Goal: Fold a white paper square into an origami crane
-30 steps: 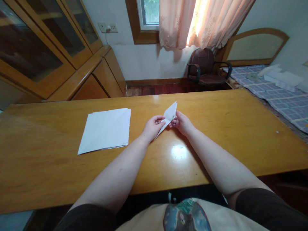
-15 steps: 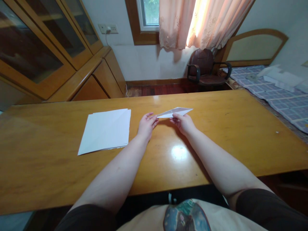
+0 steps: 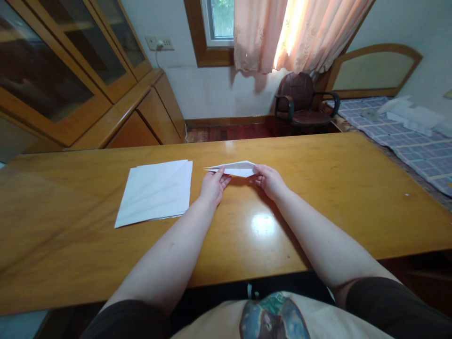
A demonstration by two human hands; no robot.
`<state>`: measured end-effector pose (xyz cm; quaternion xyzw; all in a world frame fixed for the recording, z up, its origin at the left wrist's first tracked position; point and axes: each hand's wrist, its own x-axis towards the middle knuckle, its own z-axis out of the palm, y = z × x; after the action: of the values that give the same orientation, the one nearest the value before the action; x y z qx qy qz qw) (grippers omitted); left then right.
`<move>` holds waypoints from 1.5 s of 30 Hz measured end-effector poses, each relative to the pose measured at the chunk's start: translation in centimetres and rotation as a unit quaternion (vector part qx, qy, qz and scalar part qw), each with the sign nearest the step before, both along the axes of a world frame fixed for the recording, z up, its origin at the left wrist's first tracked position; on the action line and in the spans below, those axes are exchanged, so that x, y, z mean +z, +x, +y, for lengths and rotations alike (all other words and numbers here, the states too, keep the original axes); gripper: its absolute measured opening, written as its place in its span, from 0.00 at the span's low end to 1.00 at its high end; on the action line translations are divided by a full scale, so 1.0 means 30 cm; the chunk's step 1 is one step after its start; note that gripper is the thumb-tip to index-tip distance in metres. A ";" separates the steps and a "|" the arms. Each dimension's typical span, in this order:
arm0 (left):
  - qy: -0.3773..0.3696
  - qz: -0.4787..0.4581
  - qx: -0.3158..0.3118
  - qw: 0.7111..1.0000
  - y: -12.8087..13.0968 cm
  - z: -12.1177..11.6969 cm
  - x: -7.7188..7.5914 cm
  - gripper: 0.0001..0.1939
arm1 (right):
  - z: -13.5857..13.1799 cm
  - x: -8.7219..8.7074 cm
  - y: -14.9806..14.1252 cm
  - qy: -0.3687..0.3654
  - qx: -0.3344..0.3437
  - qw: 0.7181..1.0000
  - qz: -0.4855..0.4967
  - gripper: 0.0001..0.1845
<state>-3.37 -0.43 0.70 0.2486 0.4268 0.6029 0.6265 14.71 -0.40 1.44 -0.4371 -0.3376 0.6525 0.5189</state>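
A white folded paper (image 3: 240, 169), long and narrow with pointed tips toward the left, is held just above the table by both my hands. My left hand (image 3: 213, 185) pinches it near its left part, the thumb on top and the tips sticking out past it. At the right end my right hand (image 3: 269, 180) grips it between thumb and fingers. Part of the paper's right end is hidden behind those fingers. To the left of my left hand lies a stack of white paper sheets (image 3: 155, 190), flat on the table.
The wooden table (image 3: 335, 202) spans the view from left to right. A glass-door cabinet (image 3: 102, 101) stands beyond its far left side. Behind the table are an office chair (image 3: 298, 99), a curtained window (image 3: 222, 21) and a bed (image 3: 406, 122) at the right.
The folded paper has shifted left and turned, so its narrow tips now point left past my left hand. My right hand has moved from its middle to its right end.
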 end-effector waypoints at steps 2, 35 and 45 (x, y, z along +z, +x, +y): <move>0.000 0.034 0.000 0.999 -0.005 0.004 -0.006 0.15 | 0.012 0.008 0.025 0.010 -0.004 0.999 -0.048 0.16; 0.010 0.068 -0.153 0.986 0.026 -0.031 -0.004 0.17 | -0.046 0.014 -0.008 0.012 0.253 0.942 -0.222 0.15; -0.033 0.059 -0.153 0.986 0.020 -0.025 -0.006 0.21 | -0.046 0.016 -0.009 -0.001 0.274 0.934 -0.229 0.15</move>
<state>-2.76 -1.18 0.52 0.3254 0.4395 0.4701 0.6928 14.44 -1.76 1.90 -0.4659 -0.5533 0.6516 0.2284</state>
